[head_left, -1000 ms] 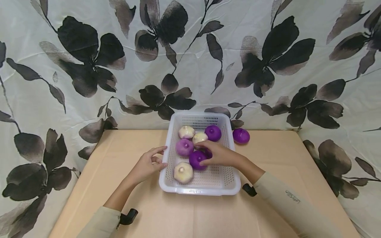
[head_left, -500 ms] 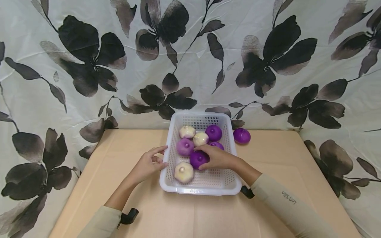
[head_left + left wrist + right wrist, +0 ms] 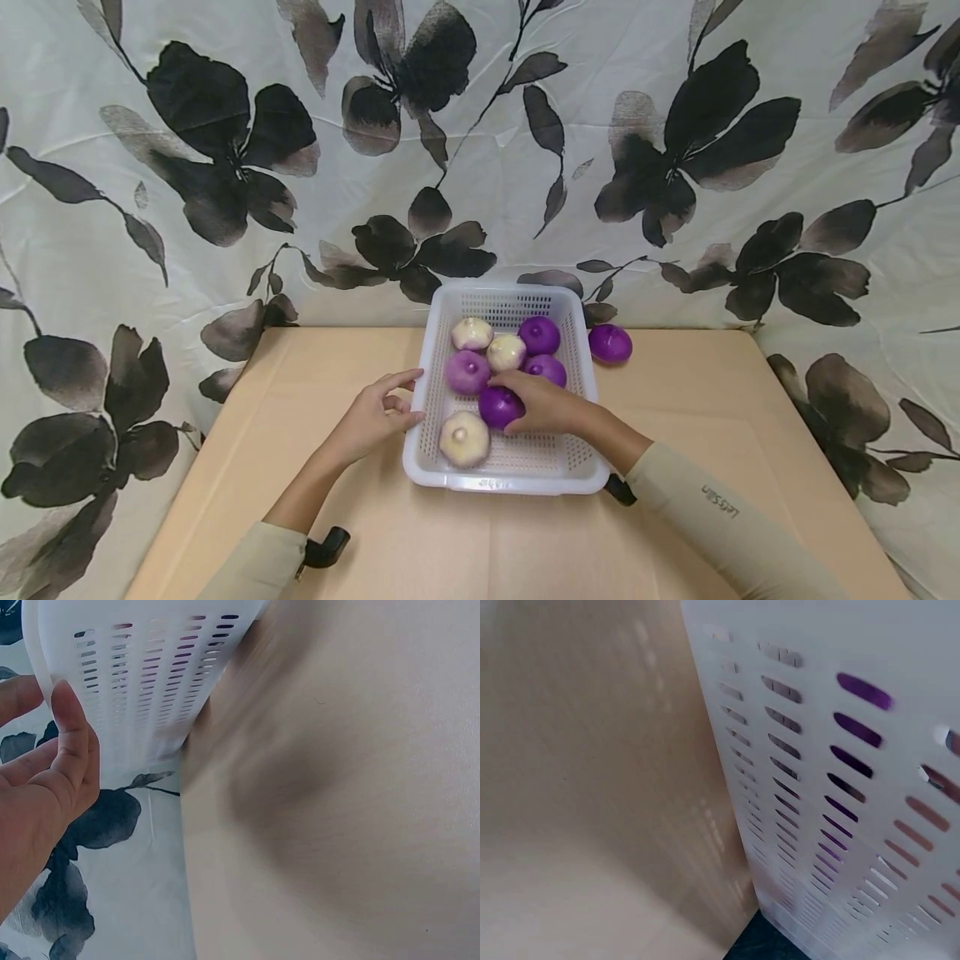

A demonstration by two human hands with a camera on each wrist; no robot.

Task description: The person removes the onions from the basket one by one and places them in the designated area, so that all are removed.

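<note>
Floral cloth (image 3: 540,250) fills the upper half of my head view, behind a tan table (image 3: 420,542). Just below centre frame I have a white basket (image 3: 506,482) with seven onions inside. Three are white onions (image 3: 464,439): one toward its upper left, one near its upper middle, one at lower left. Three other purple onions (image 3: 539,336) sit at left, upper right and right. The seventh, a dark purple onion (image 3: 499,407) near mid-basket, is gripped between thumb and fingers of my right hand (image 3: 547,403). My left hand (image 3: 372,414), well apart from it, pinches the basket's left rim. One loose onion (image 3: 610,343) lies just outside the upper right wall; whether they touch I cannot tell. From the right wrist, purple shows through the wall's slots (image 3: 857,730).
</note>
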